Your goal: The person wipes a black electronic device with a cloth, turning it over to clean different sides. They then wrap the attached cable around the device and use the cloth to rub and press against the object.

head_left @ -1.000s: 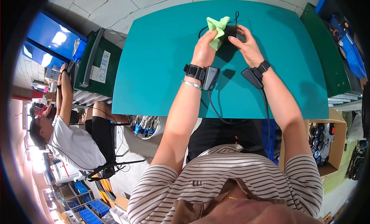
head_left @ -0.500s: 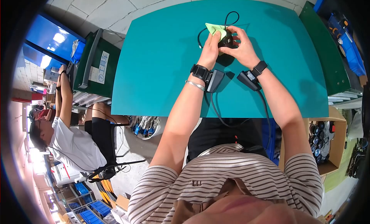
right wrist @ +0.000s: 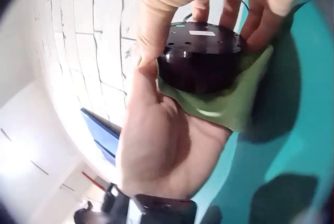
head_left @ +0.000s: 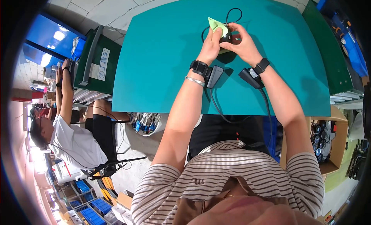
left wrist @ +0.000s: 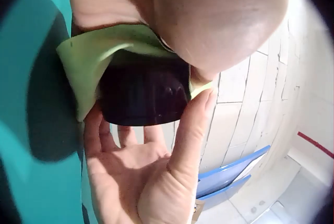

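A black round device (right wrist: 201,70), squat with a glossy side, is held between both hands close over the teal table. Its flat face carries small holes, a white label and a green dot. My left hand (head_left: 210,47) holds a light green cloth (head_left: 217,28) against the device, thumb on top of the cloth. From the other side my right hand (head_left: 246,49) grips the device, thumb at the near edge and fingers at the far edge. A thin black cable (head_left: 234,8) loops beyond the hands. In the left wrist view, cloth and my left hand hide part of the device.
The teal table (head_left: 162,70) spreads around the hands, backed by a white block wall. Green cabinets flank it. An open cardboard box (head_left: 338,147) of round parts stands at lower right, a white bin (head_left: 148,126) of cables at lower left. Another person (head_left: 73,140) sits at left.
Both hands came nearer to me, then went slightly back. The device has turned and shows its label. The cloth now lies closer around it, and the cable loop has widened.
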Available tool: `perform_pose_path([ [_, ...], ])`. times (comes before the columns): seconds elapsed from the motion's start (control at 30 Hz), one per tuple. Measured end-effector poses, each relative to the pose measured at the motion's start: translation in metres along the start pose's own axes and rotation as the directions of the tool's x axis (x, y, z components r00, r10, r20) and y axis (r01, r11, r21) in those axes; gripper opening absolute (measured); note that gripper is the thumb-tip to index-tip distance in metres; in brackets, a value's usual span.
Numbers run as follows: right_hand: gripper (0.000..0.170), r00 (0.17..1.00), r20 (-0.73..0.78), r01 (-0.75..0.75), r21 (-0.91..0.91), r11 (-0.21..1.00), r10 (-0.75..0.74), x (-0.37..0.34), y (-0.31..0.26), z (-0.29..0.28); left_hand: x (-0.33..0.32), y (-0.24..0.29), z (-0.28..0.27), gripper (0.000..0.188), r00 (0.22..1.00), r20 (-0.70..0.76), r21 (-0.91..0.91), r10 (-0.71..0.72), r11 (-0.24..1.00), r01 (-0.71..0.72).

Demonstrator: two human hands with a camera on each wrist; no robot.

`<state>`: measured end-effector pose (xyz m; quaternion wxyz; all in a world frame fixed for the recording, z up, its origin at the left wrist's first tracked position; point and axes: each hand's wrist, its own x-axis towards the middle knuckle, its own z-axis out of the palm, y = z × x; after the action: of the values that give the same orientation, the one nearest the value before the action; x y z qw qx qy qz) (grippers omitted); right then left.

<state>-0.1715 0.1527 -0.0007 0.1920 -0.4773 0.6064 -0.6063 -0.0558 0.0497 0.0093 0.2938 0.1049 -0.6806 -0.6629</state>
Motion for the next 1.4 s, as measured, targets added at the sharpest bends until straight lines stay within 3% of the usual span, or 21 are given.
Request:
perform_pose_path([
  [0.07, 0.077, 0.993, -0.015, 0.116, -0.191, 0.975, -0.121, -0.002, -0.004, 0.000, -0.001, 0.000, -0.002, 0.047, 0.999, -0.013, -0.027, -0.033, 0.999, 0.033],
  [0.13, 0.077, 0.983, -0.009, 0.175, -0.224, 0.959, -0.181, -0.002, -0.003, 0.000, 0.000, 0.001, -0.004, 0.050, 0.981, 0.039, -0.165, -0.190, 0.967, 0.194],
  [0.23, 0.076, 0.969, -0.003, 0.237, -0.259, 0.936, -0.246, -0.001, 0.001, 0.000, -0.001, 0.008, -0.003, 0.053, 0.958, 0.026, -0.147, -0.286, 0.947, 0.287],
  [0.5, 0.079, 0.996, -0.007, 0.087, -0.233, 0.968, -0.091, -0.005, -0.007, -0.002, -0.003, 0.008, -0.005, 0.054, 0.992, 0.044, -0.056, -0.116, 0.991, 0.118],
  [0.6, 0.079, 1.000, -0.017, -0.002, -0.096, 0.995, 0.000, -0.002, -0.005, -0.004, -0.002, 0.009, -0.005, 0.054, 0.995, 0.054, -0.008, -0.081, 0.997, 0.081],
  [0.67, 0.079, 0.992, 0.012, -0.127, 0.129, 0.983, 0.127, -0.001, -0.003, -0.005, -0.001, 0.006, -0.006, 0.053, 0.997, 0.053, 0.050, -0.060, 0.997, 0.057],
  [0.77, 0.080, 0.983, 0.050, -0.186, 0.227, 0.956, 0.179, -0.001, -0.003, -0.008, -0.003, -0.001, -0.006, 0.051, 0.999, 0.039, 0.206, 0.016, 0.978, -0.024],
  [0.87, 0.079, 0.990, 0.070, -0.134, 0.160, 0.978, 0.124, 0.000, -0.003, -0.008, -0.001, -0.007, -0.006, 0.049, 0.999, -0.012, 0.228, -0.039, 0.973, 0.041],
  [0.93, 0.077, 0.998, 0.056, 0.017, -0.017, 1.000, -0.016, -0.002, -0.003, -0.003, 0.000, -0.009, -0.009, 0.049, 0.999, 0.004, 0.108, -0.039, 0.993, 0.039],
  [1.0, 0.076, 0.997, 0.058, 0.051, -0.024, 0.998, -0.049, -0.001, -0.004, -0.002, 0.000, -0.010, -0.008, 0.051, 0.998, 0.037, 0.006, -0.057, 0.998, 0.057],
  [1.07, 0.076, 0.970, 0.039, 0.244, -0.198, 0.949, -0.241, 0.000, -0.002, -0.004, -0.005, 0.000, -0.004, 0.053, 0.980, 0.006, -0.110, -0.198, 0.974, 0.198],
  [1.1, 0.076, 0.970, 0.037, 0.243, -0.200, 0.949, -0.241, 0.000, -0.003, -0.004, -0.006, 0.007, -0.003, 0.053, 0.980, 0.008, -0.111, -0.198, 0.974, 0.197],
  [1.17, 0.075, 0.957, 0.051, 0.288, -0.289, 0.913, -0.286, -0.001, -0.009, -0.004, -0.008, 0.019, -0.003, 0.056, 0.921, 0.015, -0.123, -0.390, 0.913, 0.389],
  [1.2, 0.075, 0.957, 0.052, 0.289, -0.290, 0.912, -0.286, -0.002, -0.009, -0.004, -0.007, 0.023, -0.002, 0.056, 0.921, 0.014, -0.124, -0.389, 0.913, 0.388],
  [1.27, 0.074, 0.987, 0.053, 0.157, -0.183, 0.970, -0.150, -0.003, -0.010, -0.003, -0.008, 0.028, -0.001, 0.054, 0.893, 0.039, -0.143, -0.448, 0.882, 0.449],
  [1.3, 0.074, 0.988, 0.053, 0.155, -0.181, 0.971, -0.148, -0.003, -0.007, -0.002, -0.006, 0.021, -0.002, 0.054, 0.892, 0.039, -0.142, -0.450, 0.881, 0.451],
  [1.37, 0.074, 1.000, 0.021, 0.011, -0.038, 0.999, -0.010, -0.001, -0.001, -0.002, 0.000, -0.002, -0.004, 0.054, 0.985, 0.026, -0.092, -0.172, 0.981, 0.173],
  [1.4, 0.074, 1.000, 0.015, 0.012, -0.041, 0.999, -0.011, -0.001, -0.001, -0.003, 0.001, -0.005, -0.005, 0.054, 0.985, 0.033, -0.092, -0.169, 0.981, 0.172],
])
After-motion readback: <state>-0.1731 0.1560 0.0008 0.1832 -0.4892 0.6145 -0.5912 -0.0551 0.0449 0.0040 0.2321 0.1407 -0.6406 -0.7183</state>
